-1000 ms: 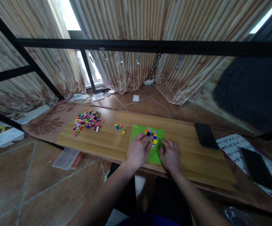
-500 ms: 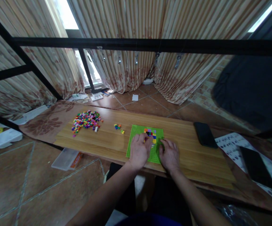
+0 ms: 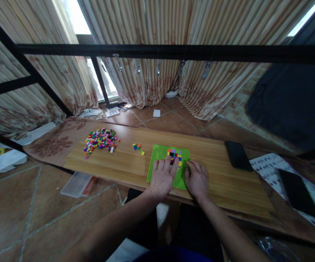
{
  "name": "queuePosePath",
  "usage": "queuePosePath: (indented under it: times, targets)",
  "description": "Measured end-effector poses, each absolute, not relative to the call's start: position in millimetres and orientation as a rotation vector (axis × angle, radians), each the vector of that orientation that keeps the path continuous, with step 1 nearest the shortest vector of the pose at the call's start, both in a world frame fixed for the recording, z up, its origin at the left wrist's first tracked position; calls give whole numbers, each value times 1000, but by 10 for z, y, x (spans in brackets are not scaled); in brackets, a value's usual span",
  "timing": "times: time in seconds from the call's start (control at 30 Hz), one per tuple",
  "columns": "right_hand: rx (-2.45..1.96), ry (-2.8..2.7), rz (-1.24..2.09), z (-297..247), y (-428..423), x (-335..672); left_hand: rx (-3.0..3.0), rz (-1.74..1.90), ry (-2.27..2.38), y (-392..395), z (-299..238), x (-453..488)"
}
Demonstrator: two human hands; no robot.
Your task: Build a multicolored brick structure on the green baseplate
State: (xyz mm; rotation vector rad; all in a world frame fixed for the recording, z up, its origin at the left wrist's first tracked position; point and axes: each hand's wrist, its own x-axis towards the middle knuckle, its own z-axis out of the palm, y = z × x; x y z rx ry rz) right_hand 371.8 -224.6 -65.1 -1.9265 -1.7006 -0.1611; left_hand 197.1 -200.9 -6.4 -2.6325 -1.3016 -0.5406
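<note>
A green studded baseplate (image 3: pixel 159 154) lies on the wooden board in front of me. A small patch of coloured bricks (image 3: pixel 174 154) is stuck on its far right part. My left hand (image 3: pixel 163 177) rests on the plate with its fingers stretched out, the fingertips touching the near edge of the brick patch. My right hand (image 3: pixel 197 178) lies curled on the plate's right edge, thumb and forefinger together; I cannot make out anything in them.
A heap of small coloured bricks (image 3: pixel 100 139) lies at the board's far left, a few loose bricks (image 3: pixel 137 147) between it and the plate. A black phone (image 3: pixel 238 155) lies on the right, a second dark phone (image 3: pixel 299 194) on a printed sheet. A black metal bar (image 3: pixel 174 52) crosses overhead.
My left hand's fingers have straightened from a curled grip and now lie flat against the brick patch. My right hand has barely moved.
</note>
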Motion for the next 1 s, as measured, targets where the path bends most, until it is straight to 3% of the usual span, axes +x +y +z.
queuePosePath:
  times: [0.5, 0.73, 1.0]
  targets:
    - [-1922, -1705, -186, -678, -2242, 3736, -2774, -705, -1291, -1963, 21, 1838]
    - [-1936, -1715, -184, -679, -2245, 3748, -2557, -1079, -1697, -1840, -74, 1430]
    - [-1935, -1737, -195, -711, -2245, 3770, -2346, -1096, -1989, -1583, -484, 1076]
